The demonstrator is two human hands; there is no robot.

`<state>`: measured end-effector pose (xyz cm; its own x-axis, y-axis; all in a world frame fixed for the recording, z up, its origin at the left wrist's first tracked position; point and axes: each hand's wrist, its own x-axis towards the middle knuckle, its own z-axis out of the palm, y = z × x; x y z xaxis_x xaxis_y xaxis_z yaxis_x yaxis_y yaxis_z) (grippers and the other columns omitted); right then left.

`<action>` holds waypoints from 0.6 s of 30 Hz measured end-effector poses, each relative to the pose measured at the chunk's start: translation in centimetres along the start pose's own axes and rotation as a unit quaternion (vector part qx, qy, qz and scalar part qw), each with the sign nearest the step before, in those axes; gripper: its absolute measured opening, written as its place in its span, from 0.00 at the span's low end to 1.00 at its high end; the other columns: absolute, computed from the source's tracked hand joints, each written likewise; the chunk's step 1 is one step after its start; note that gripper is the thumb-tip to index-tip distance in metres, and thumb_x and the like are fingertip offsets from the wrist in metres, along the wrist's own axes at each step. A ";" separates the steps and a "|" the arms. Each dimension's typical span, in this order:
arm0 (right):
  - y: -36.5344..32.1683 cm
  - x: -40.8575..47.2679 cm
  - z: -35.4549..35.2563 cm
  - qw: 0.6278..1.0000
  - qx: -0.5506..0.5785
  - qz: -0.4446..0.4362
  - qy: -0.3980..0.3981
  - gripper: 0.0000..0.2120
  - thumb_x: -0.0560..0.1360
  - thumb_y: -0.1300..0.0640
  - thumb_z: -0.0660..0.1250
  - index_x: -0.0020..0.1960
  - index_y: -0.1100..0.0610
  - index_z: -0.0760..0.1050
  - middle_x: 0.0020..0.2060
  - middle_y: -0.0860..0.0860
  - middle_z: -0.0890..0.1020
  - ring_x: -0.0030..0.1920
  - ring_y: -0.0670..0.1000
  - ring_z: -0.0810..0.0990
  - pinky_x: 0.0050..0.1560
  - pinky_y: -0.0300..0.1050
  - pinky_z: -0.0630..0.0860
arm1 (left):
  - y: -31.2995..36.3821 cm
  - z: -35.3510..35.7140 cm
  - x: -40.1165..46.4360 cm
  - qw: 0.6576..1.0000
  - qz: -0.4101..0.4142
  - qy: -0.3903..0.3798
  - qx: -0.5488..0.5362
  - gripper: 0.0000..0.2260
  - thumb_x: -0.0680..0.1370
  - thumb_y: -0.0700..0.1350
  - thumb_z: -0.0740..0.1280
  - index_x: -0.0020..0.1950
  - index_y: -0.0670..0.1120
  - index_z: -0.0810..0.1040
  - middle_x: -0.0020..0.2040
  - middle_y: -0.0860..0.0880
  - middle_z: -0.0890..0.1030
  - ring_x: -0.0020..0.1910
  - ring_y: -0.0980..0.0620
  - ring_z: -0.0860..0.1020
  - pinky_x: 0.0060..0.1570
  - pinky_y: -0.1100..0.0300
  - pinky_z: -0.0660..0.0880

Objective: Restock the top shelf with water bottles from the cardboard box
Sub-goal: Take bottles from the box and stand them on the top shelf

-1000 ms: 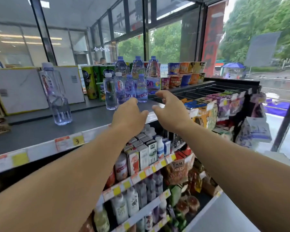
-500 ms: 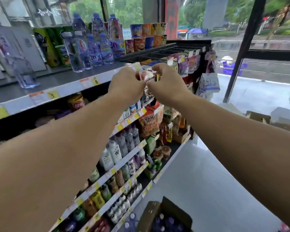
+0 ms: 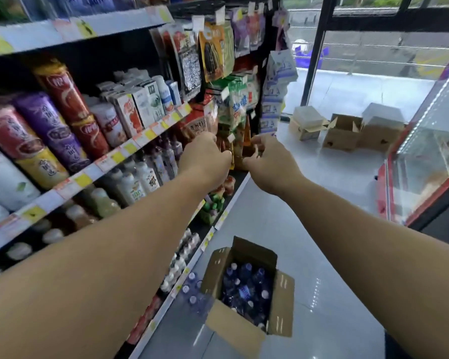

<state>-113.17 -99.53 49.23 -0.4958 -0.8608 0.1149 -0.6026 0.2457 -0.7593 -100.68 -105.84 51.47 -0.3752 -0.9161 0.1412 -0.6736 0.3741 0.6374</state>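
An open cardboard box (image 3: 283, 301) stands on the floor beside the shelf foot, filled with several blue-labelled water bottles (image 3: 246, 286) with white caps. More bottles (image 3: 192, 291) in clear wrap lie just left of the box. The top shelf edge (image 3: 70, 27) with yellow price tags runs along the upper left; its surface is out of view. My left hand (image 3: 205, 159) and my right hand (image 3: 267, 164) hang side by side in the air in front of the snack packets, well above the box. Both hold nothing, fingers loosely curled.
Shelves of cans, cartons and drink bottles (image 3: 130, 182) fill the left. Hanging snack bags (image 3: 213, 53) sit at the shelf end. Several open cardboard boxes (image 3: 342, 133) stand on the floor farther off. A glass display case (image 3: 430, 156) with a red frame lines the right.
My view has tipped down from the top shelf toward the floor, bringing the box of bottles into sight. Both hands have dropped from the top shelf edge to mid-shelf height, still empty.
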 end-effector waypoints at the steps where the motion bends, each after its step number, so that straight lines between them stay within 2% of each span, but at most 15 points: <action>1: 1.6 -0.2 0.8 1.000 -0.001 0.005 0.002 0.24 0.76 0.56 0.64 0.72 0.54 0.67 0.62 0.52 0.76 0.56 0.53 0.74 0.51 0.45 0.69 | -0.8 1.5 -0.1 1.000 0.003 -0.003 0.000 0.13 0.78 0.47 0.66 0.60 0.42 0.75 0.54 0.44 0.79 0.52 0.41 0.77 0.53 0.47 0.77; 3: 5.2 -0.8 2.6 1.000 0.005 0.013 0.010 0.23 0.76 0.55 0.63 0.71 0.53 0.68 0.62 0.52 0.76 0.59 0.54 0.75 0.52 0.46 0.71 | -2.6 4.9 -0.3 1.000 0.002 -0.010 -0.011 0.07 0.79 0.47 0.65 0.54 0.47 0.72 0.51 0.46 0.78 0.50 0.44 0.77 0.53 0.48 0.76; 6: 10.8 -1.4 5.9 1.000 0.001 0.022 0.007 0.24 0.77 0.55 0.64 0.72 0.54 0.67 0.66 0.53 0.74 0.63 0.54 0.73 0.54 0.43 0.68 | -5.8 10.2 -0.5 1.000 0.003 -0.018 -0.015 0.06 0.78 0.47 0.65 0.48 0.45 0.72 0.42 0.45 0.75 0.42 0.41 0.74 0.41 0.51 0.72; 7: 12.8 -1.4 7.2 1.000 0.000 0.029 0.006 0.25 0.77 0.55 0.64 0.73 0.54 0.66 0.68 0.53 0.73 0.65 0.54 0.72 0.54 0.43 0.67 | -6.9 12.1 -0.5 1.000 0.003 -0.024 -0.016 0.07 0.78 0.47 0.65 0.50 0.43 0.74 0.44 0.42 0.76 0.44 0.38 0.75 0.42 0.50 0.72; 8: 14.8 -1.3 8.6 0.999 -0.001 0.036 0.004 0.25 0.77 0.55 0.64 0.74 0.53 0.65 0.69 0.53 0.72 0.66 0.55 0.72 0.55 0.43 0.67 | -8.1 14.0 -0.4 0.999 0.001 -0.030 -0.014 0.12 0.78 0.47 0.66 0.57 0.42 0.76 0.50 0.40 0.79 0.49 0.37 0.77 0.47 0.48 0.75; 10: 19.0 -1.3 11.8 0.999 -0.005 0.054 -0.003 0.25 0.78 0.56 0.64 0.74 0.52 0.64 0.71 0.53 0.71 0.68 0.55 0.71 0.56 0.42 0.67 | -10.5 17.9 -0.3 0.999 -0.012 -0.045 -0.014 0.21 0.79 0.49 0.66 0.71 0.44 0.72 0.63 0.43 0.78 0.60 0.40 0.76 0.58 0.47 0.75; 11: 21.1 -1.3 13.4 0.998 -0.009 0.064 -0.009 0.26 0.78 0.56 0.64 0.74 0.52 0.64 0.71 0.52 0.71 0.68 0.54 0.71 0.57 0.42 0.67 | -11.8 19.8 -0.4 0.998 -0.015 -0.051 -0.016 0.22 0.79 0.49 0.65 0.72 0.45 0.70 0.65 0.44 0.77 0.62 0.41 0.76 0.60 0.47 0.75; 15: 29.4 -2.0 19.5 0.994 -0.026 0.100 -0.034 0.26 0.78 0.56 0.64 0.75 0.51 0.63 0.72 0.51 0.70 0.68 0.54 0.72 0.63 0.45 0.69 | -17.5 27.9 -0.7 0.997 -0.027 -0.073 0.000 0.18 0.79 0.49 0.65 0.68 0.46 0.73 0.60 0.45 0.78 0.56 0.41 0.77 0.53 0.50 0.76; 18: 35.3 -2.6 23.7 0.990 -0.045 0.127 -0.050 0.26 0.78 0.57 0.64 0.75 0.52 0.64 0.70 0.52 0.72 0.60 0.53 0.76 0.57 0.43 0.71 | -22.1 33.9 -0.9 0.995 -0.045 -0.093 0.015 0.14 0.79 0.49 0.64 0.62 0.45 0.74 0.57 0.43 0.79 0.53 0.40 0.77 0.48 0.51 0.74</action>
<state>-118.37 -99.19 6.94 -0.5763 -0.8052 -0.1396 -0.5227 0.4945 -0.6944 -107.03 -108.38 11.55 -0.4229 -0.9042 -0.0599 -0.7268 0.2990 0.6183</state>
